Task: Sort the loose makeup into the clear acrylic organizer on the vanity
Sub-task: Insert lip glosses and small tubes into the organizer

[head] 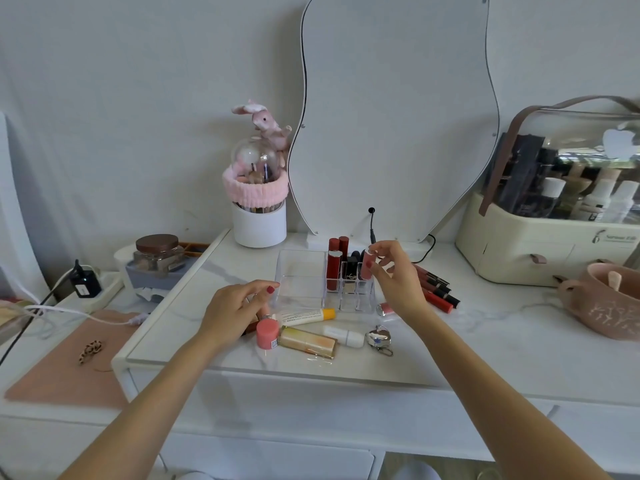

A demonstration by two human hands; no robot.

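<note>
My right hand (391, 271) pinches a pink lipstick (366, 263) over the organizer (301, 282). My left hand (239, 306) rests relaxed on the white marble surface (485, 327). A wavy mirror (394, 116) leans behind.

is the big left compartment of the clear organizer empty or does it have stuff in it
Empty. Through the big left compartment of the clear organizer only the marble top shows, while lipsticks stand upright in the small right-hand slots.

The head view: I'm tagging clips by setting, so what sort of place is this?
Most likely a bedroom or dressing-room vanity: a wavy-edged mirror leans against the wall, a clear acrylic organizer holds lipsticks, and a cosmetics case of bottles stands at the right.
</note>
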